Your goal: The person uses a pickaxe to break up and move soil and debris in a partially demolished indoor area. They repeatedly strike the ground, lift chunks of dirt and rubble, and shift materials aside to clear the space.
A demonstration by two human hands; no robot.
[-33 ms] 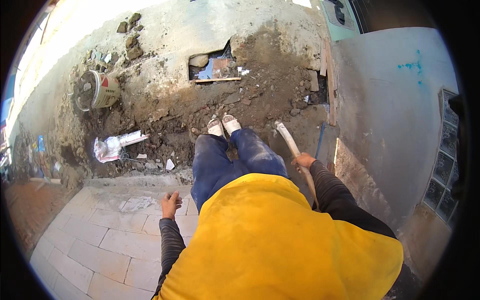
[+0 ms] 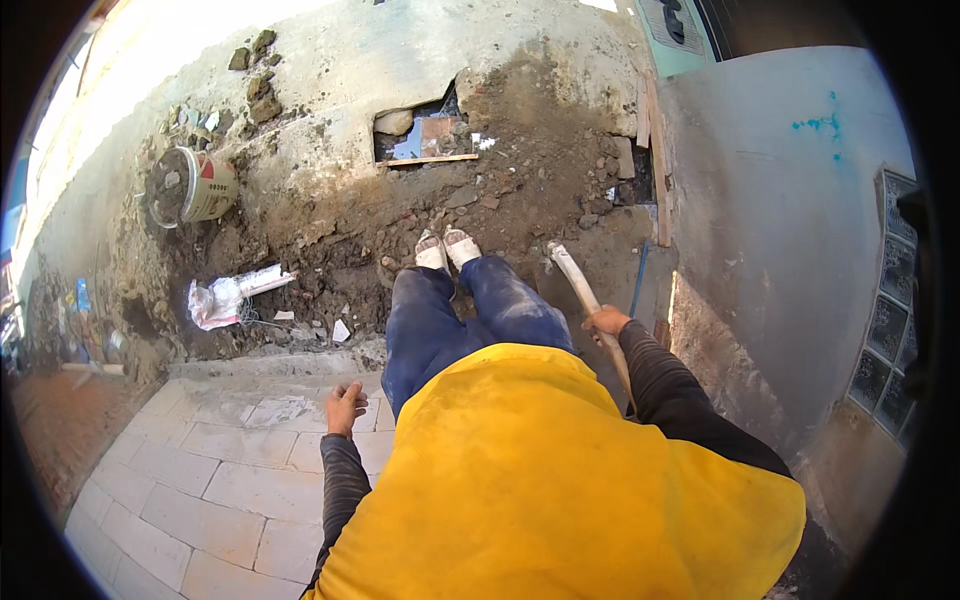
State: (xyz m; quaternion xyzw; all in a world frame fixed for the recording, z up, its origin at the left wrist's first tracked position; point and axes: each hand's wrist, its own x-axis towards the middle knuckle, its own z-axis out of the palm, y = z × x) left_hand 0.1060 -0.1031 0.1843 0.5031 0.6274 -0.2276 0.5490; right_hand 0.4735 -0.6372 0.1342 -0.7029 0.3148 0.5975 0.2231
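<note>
My right hand (image 2: 606, 322) is closed round a long pale wooden handle (image 2: 577, 275), which slants from beside my feet back under my right forearm. One end, whitish and worn, is up near the dirt; whatever is at the other end is hidden by my arm and yellow shirt. At my left side my left hand (image 2: 345, 408) hangs in the air over pale wall blocks, holding nothing, its fingers loosely bent and the thumb apart. I stand in dusty sandals (image 2: 447, 250) on the broken, muddy ground.
A bucket of dirt (image 2: 208, 190) lies tilted at the left. Near it are a torn white sack (image 2: 215, 302) and a white pipe piece (image 2: 265, 280). Ahead is a rectangular hole (image 2: 425, 140) edged by a wooden strip. A grey wall (image 2: 780, 200) rises on the right; the block wall (image 2: 250, 490) is at left.
The view has shifted very slightly. Both hands stay in nearly the same place, the right one still round the wooden handle.
</note>
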